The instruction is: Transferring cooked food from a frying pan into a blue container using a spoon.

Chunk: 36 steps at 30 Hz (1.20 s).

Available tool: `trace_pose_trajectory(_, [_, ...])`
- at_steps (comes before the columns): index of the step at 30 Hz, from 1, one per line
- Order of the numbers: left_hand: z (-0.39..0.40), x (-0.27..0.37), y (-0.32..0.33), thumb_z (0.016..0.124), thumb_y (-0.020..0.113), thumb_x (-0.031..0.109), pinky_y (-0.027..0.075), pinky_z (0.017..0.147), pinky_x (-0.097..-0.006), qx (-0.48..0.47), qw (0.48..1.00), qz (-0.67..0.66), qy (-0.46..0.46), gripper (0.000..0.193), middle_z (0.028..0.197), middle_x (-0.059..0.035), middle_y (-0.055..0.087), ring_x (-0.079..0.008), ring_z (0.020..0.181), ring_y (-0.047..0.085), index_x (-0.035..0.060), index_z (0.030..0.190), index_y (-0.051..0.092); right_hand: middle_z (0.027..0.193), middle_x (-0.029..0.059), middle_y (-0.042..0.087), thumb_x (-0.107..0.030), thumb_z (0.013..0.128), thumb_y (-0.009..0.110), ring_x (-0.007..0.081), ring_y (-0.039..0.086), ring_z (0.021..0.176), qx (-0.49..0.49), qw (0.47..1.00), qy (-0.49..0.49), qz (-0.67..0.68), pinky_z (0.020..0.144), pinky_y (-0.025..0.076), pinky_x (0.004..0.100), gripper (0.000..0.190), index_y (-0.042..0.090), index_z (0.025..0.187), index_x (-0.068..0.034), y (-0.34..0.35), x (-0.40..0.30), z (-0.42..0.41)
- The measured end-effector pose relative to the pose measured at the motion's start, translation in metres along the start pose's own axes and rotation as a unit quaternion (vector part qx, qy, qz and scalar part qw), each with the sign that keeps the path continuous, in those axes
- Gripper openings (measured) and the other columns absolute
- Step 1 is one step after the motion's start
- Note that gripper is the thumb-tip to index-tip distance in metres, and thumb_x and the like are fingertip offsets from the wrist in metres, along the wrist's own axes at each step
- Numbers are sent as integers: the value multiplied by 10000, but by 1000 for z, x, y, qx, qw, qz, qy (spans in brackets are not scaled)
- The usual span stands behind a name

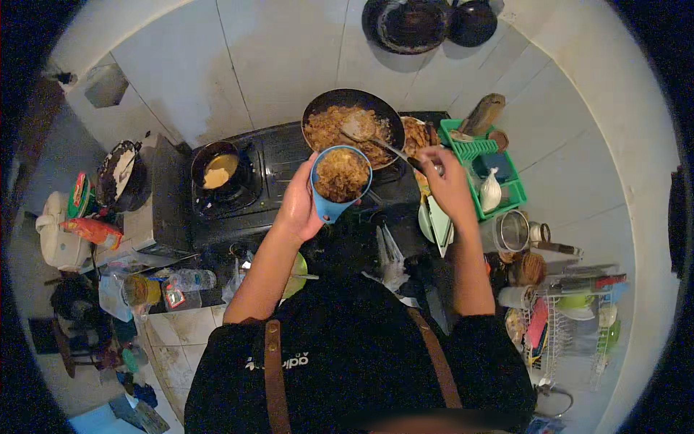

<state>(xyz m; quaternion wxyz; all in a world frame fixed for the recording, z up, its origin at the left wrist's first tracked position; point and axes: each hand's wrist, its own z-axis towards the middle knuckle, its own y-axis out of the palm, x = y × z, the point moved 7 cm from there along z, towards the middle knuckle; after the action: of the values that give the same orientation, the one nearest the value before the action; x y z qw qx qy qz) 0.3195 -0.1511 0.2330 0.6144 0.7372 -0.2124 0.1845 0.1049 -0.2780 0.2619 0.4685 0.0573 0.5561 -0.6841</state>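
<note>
My left hand (298, 203) grips a blue plastic cup (333, 210) by its side. Browned fried rice (341, 172) fills the cup close to its rim. My right hand (449, 182) has hold of the dark handle of a metal spatula (387, 145). The spatula's blade rests in a dark wok (352, 99) holding more fried rice (328, 125). This wok stands on the right side of a black gas stove (282, 152), just beyond the cup. A plate of browned food (420, 133) sits partly hidden behind the wok's right edge.
A small pan (198, 157) with oil stands on the left burner. At right are a green rack (515, 203) with a tied white bag (491, 192), and a wire dish rack (553, 347). Another wok (138, 184) stands at left. Pans (415, 27) hang on the wall.
</note>
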Motion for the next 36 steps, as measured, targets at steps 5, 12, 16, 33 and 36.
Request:
trace_pose_trajectory(5, [-16,-34,6,997,335,404,497,921,-447,-32,997,20,-67,497,1176,-150,622,-277,1051,623,11,1244,514,914,89,612,-187,947,501,168,633,686,-192,831,296,431,554,558,293,274,547,1141,0,42,-57,-85])
trace_pose_trajectory(12, [-49,-99,21,991,336,443,468,960,-397,-55,976,39,-206,528,1162,-138,634,-245,1033,632,11,1211,546,627,-26,469,-103,917,517,45,404,465,-158,737,363,548,400,319,185,136,585,1014,-36,21,-62,-158])
trace_pose_trajectory(16, [-62,-141,29,1002,328,405,462,972,-389,-73,949,40,-303,493,1156,-141,637,-237,1038,632,11,1203,548,643,-43,454,-182,989,477,9,318,461,-143,752,379,520,400,236,179,186,556,1057,-28,11,-45,-206])
trace_pose_trajectory(33, [-143,-304,66,1000,325,424,525,880,-383,-209,889,124,-388,434,1152,-79,620,-204,1022,635,105,1217,523,625,-66,494,-216,915,624,12,371,565,156,918,359,62,505,265,212,270,594,722,-30,-149,-90,-411])
trace_pose_trajectory(36, [-178,-337,65,994,319,436,523,888,-387,-164,887,127,-413,462,1153,-94,628,-218,1029,636,90,1215,532,565,-51,509,-215,899,647,17,396,534,105,909,399,64,463,281,226,277,623,719,-5,-151,-92,-450])
